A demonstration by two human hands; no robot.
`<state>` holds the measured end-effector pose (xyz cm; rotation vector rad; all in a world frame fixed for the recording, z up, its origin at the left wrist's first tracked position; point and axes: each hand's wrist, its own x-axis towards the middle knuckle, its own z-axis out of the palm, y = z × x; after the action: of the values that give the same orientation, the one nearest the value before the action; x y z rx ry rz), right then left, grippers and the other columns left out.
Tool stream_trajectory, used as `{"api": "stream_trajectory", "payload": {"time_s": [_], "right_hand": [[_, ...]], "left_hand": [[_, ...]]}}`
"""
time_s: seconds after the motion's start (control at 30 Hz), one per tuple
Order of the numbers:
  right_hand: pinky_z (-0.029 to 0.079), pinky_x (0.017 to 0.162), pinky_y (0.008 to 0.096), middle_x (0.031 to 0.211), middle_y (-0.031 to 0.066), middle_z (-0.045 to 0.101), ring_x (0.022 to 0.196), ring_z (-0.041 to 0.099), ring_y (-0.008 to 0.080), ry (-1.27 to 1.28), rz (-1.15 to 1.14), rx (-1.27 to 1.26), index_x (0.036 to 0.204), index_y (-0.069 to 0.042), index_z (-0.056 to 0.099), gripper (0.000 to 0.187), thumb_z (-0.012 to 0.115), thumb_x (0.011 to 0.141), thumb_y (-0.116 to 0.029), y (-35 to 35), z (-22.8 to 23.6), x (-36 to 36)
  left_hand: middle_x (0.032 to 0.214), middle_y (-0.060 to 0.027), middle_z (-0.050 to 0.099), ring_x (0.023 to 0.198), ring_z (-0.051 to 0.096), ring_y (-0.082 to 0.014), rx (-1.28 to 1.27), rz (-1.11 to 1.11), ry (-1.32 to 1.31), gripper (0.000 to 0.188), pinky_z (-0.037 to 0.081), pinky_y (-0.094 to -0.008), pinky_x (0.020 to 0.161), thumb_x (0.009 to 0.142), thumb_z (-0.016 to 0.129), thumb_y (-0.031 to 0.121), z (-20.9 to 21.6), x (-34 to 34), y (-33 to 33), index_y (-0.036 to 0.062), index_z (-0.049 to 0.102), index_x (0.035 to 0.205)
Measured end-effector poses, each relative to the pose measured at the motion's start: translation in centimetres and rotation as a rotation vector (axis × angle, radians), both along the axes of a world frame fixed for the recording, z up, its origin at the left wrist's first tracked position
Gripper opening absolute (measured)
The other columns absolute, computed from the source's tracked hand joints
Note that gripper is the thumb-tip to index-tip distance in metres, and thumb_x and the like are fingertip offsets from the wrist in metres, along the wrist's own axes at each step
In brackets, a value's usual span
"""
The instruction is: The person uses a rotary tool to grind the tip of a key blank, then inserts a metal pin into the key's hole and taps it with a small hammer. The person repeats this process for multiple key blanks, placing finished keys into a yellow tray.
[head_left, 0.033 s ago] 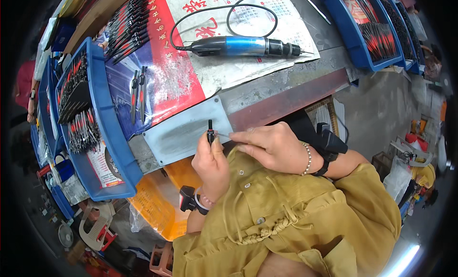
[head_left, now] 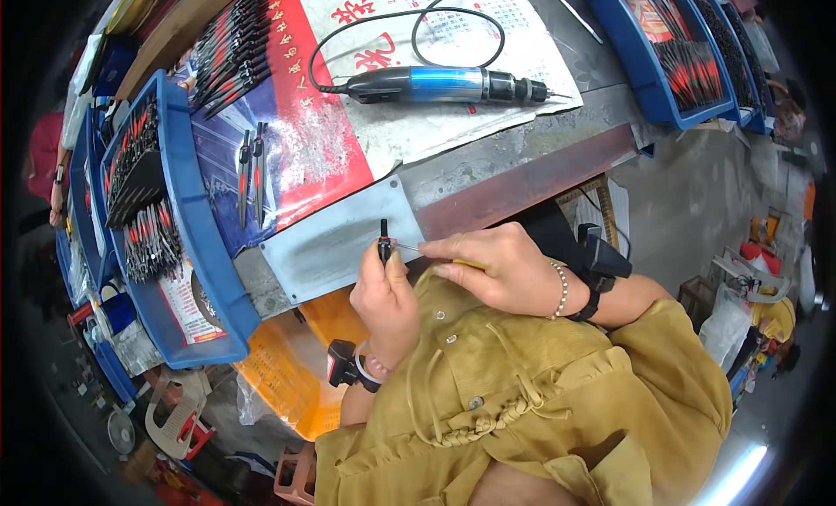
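Note:
Upright between the fingertips of my left hand (head_left: 385,304) is a small black piece that looks like a drawing compass (head_left: 384,231), its narrow stem pointing up. My left fingers are closed around its lower part and hide it. My right hand (head_left: 498,266) pinches a thin screwdriver (head_left: 406,246); a bit of yellow handle shows under the fingers. Its metal shaft points left, and the tip meets the side of the compass. Both hands are in front of my body, at the near edge of a pale metal plate (head_left: 322,245) on the bench.
Two loose black-and-red compasses (head_left: 259,175) lie beyond the plate, with rows of more (head_left: 231,53) behind. A blue electric screwdriver (head_left: 448,84) with a looped cable rests on printed paper. Blue trays (head_left: 222,284) of parts stand left, another (head_left: 666,97) far right.
My right hand has shifted slightly on the screwdriver, and its yellow handle now shows below the fingers. The left hand and the compass stay in place.

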<state>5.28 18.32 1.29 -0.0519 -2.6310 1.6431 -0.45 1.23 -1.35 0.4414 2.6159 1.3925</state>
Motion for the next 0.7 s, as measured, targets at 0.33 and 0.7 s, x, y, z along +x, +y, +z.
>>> {"api": "stream_trajectory", "payload": {"time_s": [0.33, 0.7], "right_hand": [[0.051, 0.076, 0.0261, 0.099, 0.0065, 0.071, 0.086, 0.063, 0.0101, -0.384, -0.049, -0.577, 0.116, 0.003, 0.065, 0.027, 0.066, 0.092, -0.009, 3.5, 0.9, -0.1], [0.050, 0.076, 0.0443, 0.092, 0.0175, 0.062, 0.083, 0.061, 0.0367, 0.164, -0.594, 0.953, 0.114, -0.001, 0.057, 0.027, 0.059, 0.087, -0.005, 15.5, 0.8, -1.2]], "left_hand": [[0.082, -0.0068, 0.060, 0.063, 0.057, -0.0133, 0.229, -0.087, -0.334, 0.025, 0.045, -0.0297, 0.056, 0.099, 0.052, 0.008, 1.1, -0.3, -0.2, -0.0035, 0.057, 0.121], [0.092, -0.0056, 0.067, 0.078, 0.058, -0.0113, 0.663, -0.100, -1.009, 0.022, 0.048, -0.0244, 0.074, 0.092, 0.065, 0.008, 5.2, -1.4, 0.1, -0.0057, 0.066, 0.110]]}}
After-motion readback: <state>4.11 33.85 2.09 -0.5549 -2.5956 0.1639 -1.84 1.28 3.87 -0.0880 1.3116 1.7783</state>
